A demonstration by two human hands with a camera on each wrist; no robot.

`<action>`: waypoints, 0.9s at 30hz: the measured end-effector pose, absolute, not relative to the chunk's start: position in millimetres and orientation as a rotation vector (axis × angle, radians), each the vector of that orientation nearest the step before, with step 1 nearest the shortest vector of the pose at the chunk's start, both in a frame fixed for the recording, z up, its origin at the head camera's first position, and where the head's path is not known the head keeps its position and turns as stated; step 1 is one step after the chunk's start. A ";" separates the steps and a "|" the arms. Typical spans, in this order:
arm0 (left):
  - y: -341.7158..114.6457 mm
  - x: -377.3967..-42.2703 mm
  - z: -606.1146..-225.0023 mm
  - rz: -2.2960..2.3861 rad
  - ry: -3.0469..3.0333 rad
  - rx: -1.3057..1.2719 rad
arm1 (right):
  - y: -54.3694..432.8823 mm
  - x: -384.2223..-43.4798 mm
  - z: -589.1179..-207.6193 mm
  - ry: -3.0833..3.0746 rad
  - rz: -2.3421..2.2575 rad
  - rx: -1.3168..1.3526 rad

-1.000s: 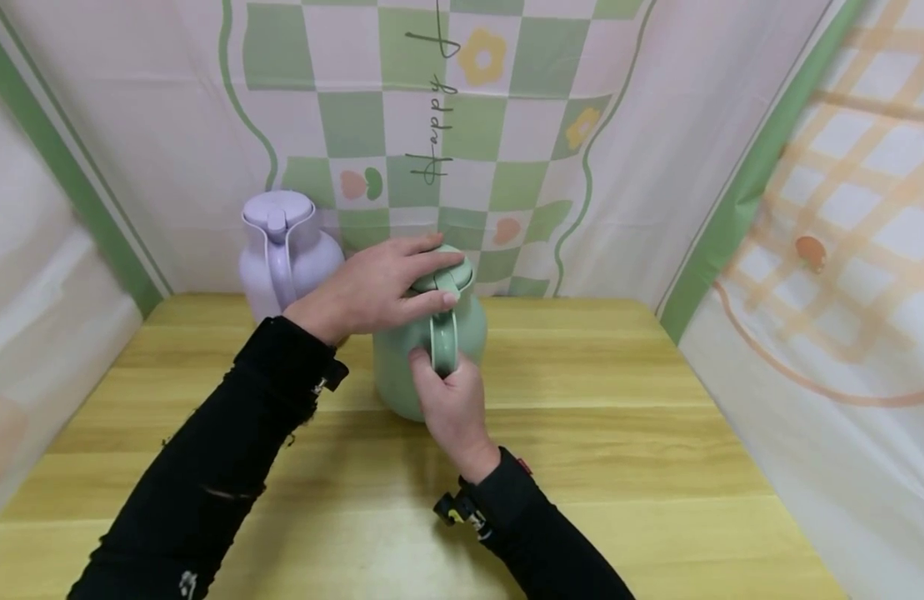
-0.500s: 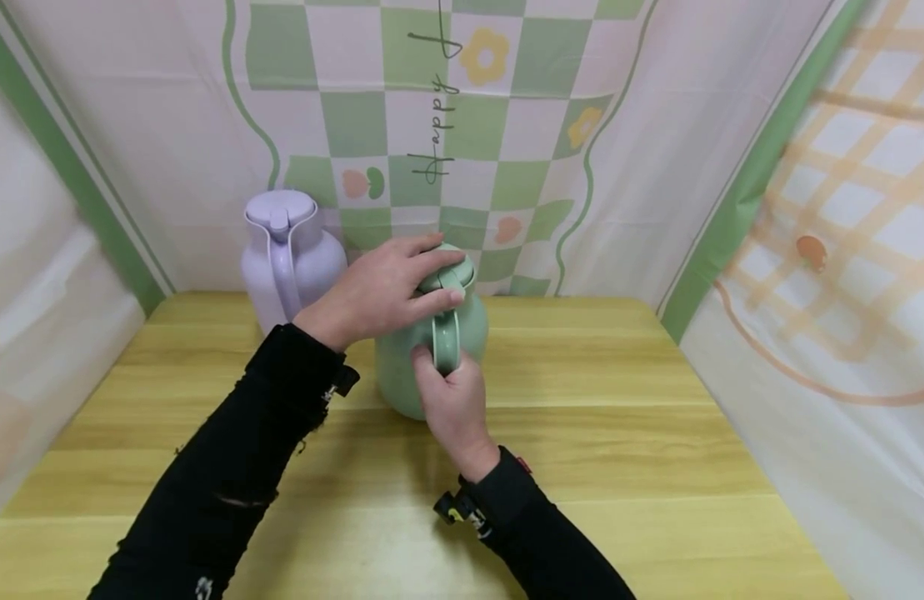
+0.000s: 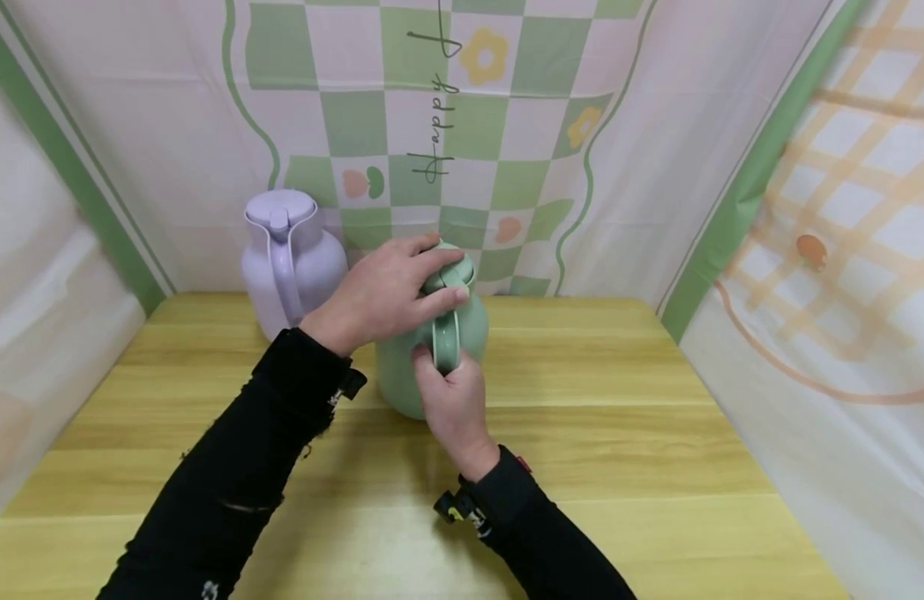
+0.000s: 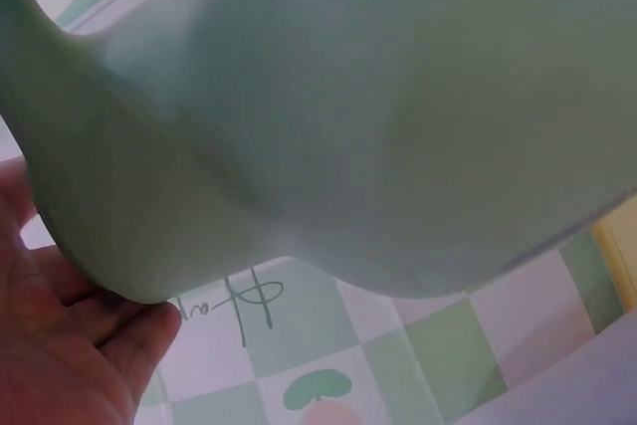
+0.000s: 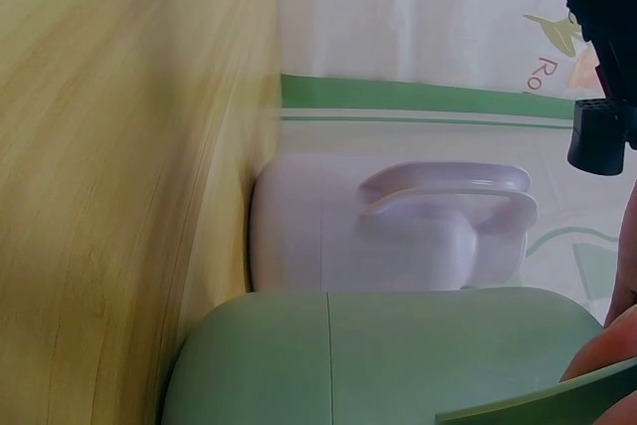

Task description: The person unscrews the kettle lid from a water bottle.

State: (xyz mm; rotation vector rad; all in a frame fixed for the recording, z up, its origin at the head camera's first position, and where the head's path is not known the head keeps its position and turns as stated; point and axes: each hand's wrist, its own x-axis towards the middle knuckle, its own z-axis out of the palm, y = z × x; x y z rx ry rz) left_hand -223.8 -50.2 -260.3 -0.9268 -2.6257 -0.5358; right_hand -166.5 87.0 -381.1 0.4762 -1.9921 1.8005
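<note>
A green thermos jug (image 3: pixel 405 379) stands upright on the wooden table, handle turned toward me. My left hand (image 3: pixel 390 292) lies over its top from the left, covering much of the round lid (image 3: pixel 457 272); the thumb crosses just above the handle. In the left wrist view, fingers (image 4: pixel 134 335) bend around the edge of the jug's top on the far side, with a thumb tip opposite. My right hand (image 3: pixel 460 408) grips the green handle (image 3: pixel 447 337) from the front, thumb on its left. Its other fingers are mostly hidden in the head view.
A lilac thermos jug (image 3: pixel 312 258) stands at the back left, close behind my left wrist. The wooden table (image 3: pixel 619 417) ends at a checkered curtain (image 3: pixel 476 125) behind. Patterned cloth hangs on both sides. Each wrist carries a small black camera.
My left wrist and forearm have shifted a little to the right and toward me, the thumb sliding slightly right above the handle. The right hand and the jug's body stay nearly still.
</note>
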 end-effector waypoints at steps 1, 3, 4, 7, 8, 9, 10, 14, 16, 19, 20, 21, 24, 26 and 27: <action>-49.5 -223.2 -259.7 -0.535 -2.628 -0.919 | 87.0 -166.4 -380.9 -1.991 1.800 0.476; -47.8 -221.9 -258.3 -0.528 -2.636 -0.904 | 87.1 -166.5 -381.0 -1.990 1.799 0.478; -46.9 -221.3 -257.5 -0.523 -2.639 -0.896 | 87.2 -166.5 -381.0 -1.987 1.802 0.479; -44.2 -219.9 -256.3 -0.507 -2.651 -0.873 | 87.5 -166.3 -381.0 -1.983 1.806 0.483; -43.4 -219.5 -256.1 -0.499 -2.651 -0.868 | 87.5 -166.2 -380.9 -1.982 1.806 0.483; -42.7 -219.2 -255.9 -0.493 -2.652 -0.862 | 87.6 -166.1 -380.8 -1.981 1.806 0.485; -42.1 -218.7 -255.7 -0.485 -2.652 -0.854 | 87.5 -165.9 -380.4 -1.980 1.805 0.483; -39.0 -216.0 -254.9 -0.463 -2.656 -0.813 | 87.6 -165.3 -380.3 -1.978 1.810 0.489; -37.2 -214.6 -254.8 -0.454 -2.659 -0.782 | 87.8 -165.0 -380.4 -1.976 1.815 0.494; -34.1 -213.3 -254.8 -0.435 -2.663 -0.738 | 88.1 -165.2 -380.7 -1.975 1.818 0.501; -33.2 -213.0 -254.6 -0.428 -2.664 -0.726 | 88.2 -165.2 -380.7 -1.973 1.817 0.502; -32.3 -213.0 -254.4 -0.418 -2.667 -0.714 | 88.2 -165.3 -380.8 -1.972 1.813 0.501; -30.0 -212.0 -253.0 -0.397 -2.681 -0.682 | 87.9 -165.5 -381.0 -1.967 1.809 0.496; -28.7 -211.3 -252.2 -0.385 -2.687 -0.664 | 87.8 -165.5 -381.1 -1.966 1.809 0.490; -28.2 -210.9 -252.0 -0.378 -2.688 -0.657 | 87.7 -165.5 -381.1 -1.965 1.811 0.490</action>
